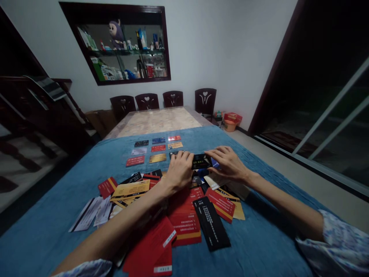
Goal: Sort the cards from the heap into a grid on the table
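Observation:
Between my two hands is a black card (201, 162) with pale green print, raised above the heap. My left hand (180, 168) is closed on its left end, and the fingers of my right hand (229, 163) pinch its right end. Below lies a loose heap of cards, among them red cards (186, 221), a larger black card (211, 223) with white print, yellow cards (131, 189) and whitish ones (86, 213). Beyond the heap, cards lie flat in rows, including a gold card (157, 158) and a red card (135, 161). My left hand partly covers a dark card (175, 153) there.
A blue cloth (109, 157) covers the near part of the table; the marble top (157, 120) shows at the far end. Several dark chairs (205, 100) stand behind it. A wall niche (127, 50) holds bottles and a purple plush toy (115, 34). An orange bucket (230, 125) stands on the floor.

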`<move>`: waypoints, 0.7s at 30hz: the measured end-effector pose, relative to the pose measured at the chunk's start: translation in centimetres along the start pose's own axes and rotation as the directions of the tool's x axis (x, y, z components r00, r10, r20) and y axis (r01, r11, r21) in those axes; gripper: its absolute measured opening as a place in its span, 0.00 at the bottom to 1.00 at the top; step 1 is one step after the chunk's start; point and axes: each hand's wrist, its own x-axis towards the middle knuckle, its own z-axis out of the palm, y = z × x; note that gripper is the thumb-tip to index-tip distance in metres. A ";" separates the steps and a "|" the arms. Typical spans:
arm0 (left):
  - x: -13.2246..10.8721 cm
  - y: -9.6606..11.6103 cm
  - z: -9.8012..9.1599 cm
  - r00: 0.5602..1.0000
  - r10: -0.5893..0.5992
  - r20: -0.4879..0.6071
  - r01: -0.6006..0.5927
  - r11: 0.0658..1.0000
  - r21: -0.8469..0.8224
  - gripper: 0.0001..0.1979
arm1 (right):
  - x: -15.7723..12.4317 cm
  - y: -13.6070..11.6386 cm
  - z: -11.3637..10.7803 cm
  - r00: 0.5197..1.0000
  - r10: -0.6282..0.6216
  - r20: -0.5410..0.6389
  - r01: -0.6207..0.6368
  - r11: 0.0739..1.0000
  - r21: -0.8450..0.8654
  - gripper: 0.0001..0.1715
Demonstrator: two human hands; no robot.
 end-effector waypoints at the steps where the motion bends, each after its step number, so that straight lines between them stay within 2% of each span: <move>1: 0.1 -0.2 -0.1 1.000 -0.008 0.012 0.008 1.000 0.001 0.20 | 0.3 0.2 0.0 1.000 -0.004 0.021 0.004 1.000 0.009 0.31; 12: 1.9 -3.4 -1.4 0.987 -0.097 0.131 0.100 0.995 -0.017 0.19 | 5.6 1.4 0.8 0.972 -0.022 0.233 -0.013 0.989 0.150 0.32; 21: 3.4 -6.6 -0.6 0.966 -0.188 0.177 0.192 0.981 -0.006 0.20 | 10.3 1.0 1.7 0.880 0.035 0.473 -0.084 0.993 0.082 0.31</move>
